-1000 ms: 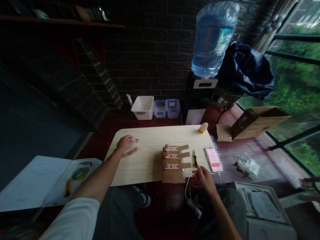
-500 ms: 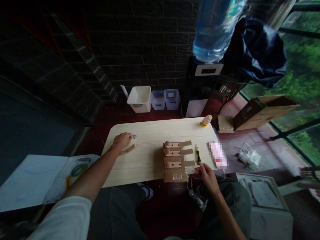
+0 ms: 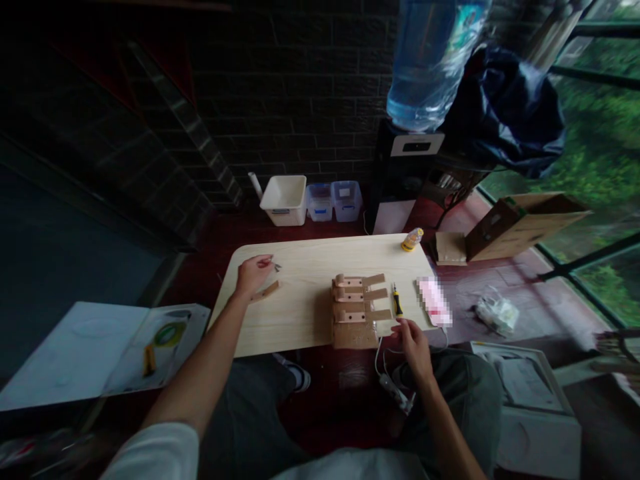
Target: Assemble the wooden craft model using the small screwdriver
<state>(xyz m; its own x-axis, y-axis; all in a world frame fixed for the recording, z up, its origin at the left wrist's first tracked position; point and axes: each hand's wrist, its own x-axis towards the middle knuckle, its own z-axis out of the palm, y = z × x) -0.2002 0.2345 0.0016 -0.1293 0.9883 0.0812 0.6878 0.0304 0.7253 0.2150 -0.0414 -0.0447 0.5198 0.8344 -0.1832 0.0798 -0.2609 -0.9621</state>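
Well apart, left hand (image 3: 253,273) at screws (image 3: 275,267), right hand (image 3: 411,332) beside screwdriver (image 3: 397,303)

dim | daylight from right windows | edges warped, blurred

Just left of your right hand (image 3: 413,335) lies one stack of four notched wooden pieces (image 3: 359,308), and one yellow-handled screwdriver (image 3: 397,302) sits just beyond it. By your left hand (image 3: 251,273) you have one loose wooden strip (image 3: 267,291) and a few small metal bits (image 3: 275,267), too small to count.
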